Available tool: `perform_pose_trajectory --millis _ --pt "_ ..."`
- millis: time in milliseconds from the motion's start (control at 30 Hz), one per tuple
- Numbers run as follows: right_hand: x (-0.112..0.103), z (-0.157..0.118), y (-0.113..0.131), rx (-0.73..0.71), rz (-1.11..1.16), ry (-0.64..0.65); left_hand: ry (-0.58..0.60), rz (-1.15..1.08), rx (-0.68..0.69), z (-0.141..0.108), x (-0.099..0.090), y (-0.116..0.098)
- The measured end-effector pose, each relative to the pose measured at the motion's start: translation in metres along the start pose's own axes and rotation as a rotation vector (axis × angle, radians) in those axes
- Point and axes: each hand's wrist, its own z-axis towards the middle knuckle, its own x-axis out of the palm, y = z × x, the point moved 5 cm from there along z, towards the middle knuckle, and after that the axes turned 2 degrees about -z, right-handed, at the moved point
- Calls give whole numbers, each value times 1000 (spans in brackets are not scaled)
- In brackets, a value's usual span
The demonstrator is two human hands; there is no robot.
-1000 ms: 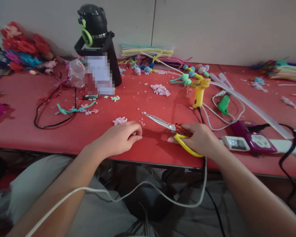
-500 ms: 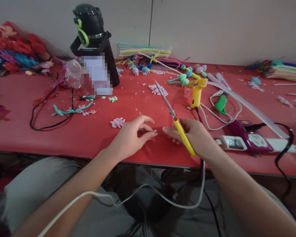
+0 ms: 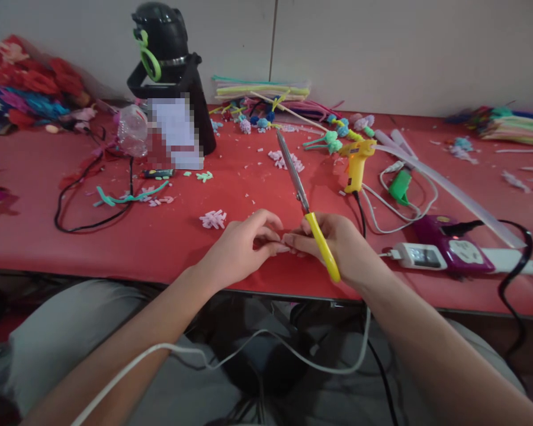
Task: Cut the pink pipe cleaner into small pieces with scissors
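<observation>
My right hand (image 3: pixel 344 242) holds scissors with yellow handles (image 3: pixel 322 245); their blades point up and away from me and look shut. Thumb and fingers of that hand are stretched toward my left hand (image 3: pixel 242 248), and the fingertips of both meet just above the red tabletop. My left hand is curled in a pinch, with a small pale pinkish sliver at its fingertips too small to name. Left of it lies a small pile of short pale-pink fuzzy pieces (image 3: pixel 213 219). Another pink pile (image 3: pixel 285 161) lies beyond, beside the scissor blades.
A yellow glue gun (image 3: pixel 356 165) stands at right, its cord running toward me. Further right are a green clip-like thing (image 3: pixel 400 187) and a purple power strip (image 3: pixel 464 251). A black flask (image 3: pixel 199 112) rises at back left. Bundled pipe cleaners (image 3: pixel 262 92) lie by the wall.
My right hand has moved left with the scissors, so its fingertips now meet those of my left hand. The scissor blades have swung slightly more upright. My left hand has barely moved.
</observation>
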Motion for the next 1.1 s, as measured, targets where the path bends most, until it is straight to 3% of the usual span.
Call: perform_pose_trajectory --millis 400,700,1100 --pt "3 0 1 9 17 -37 13 84 49 0 -1 -3" --pt "-1 -2 3 -44 51 -114 -77 406 350 -2 -6 -16" --pt "3 -1 0 -85 80 -153 -112 425 374 -2 -5 -18"
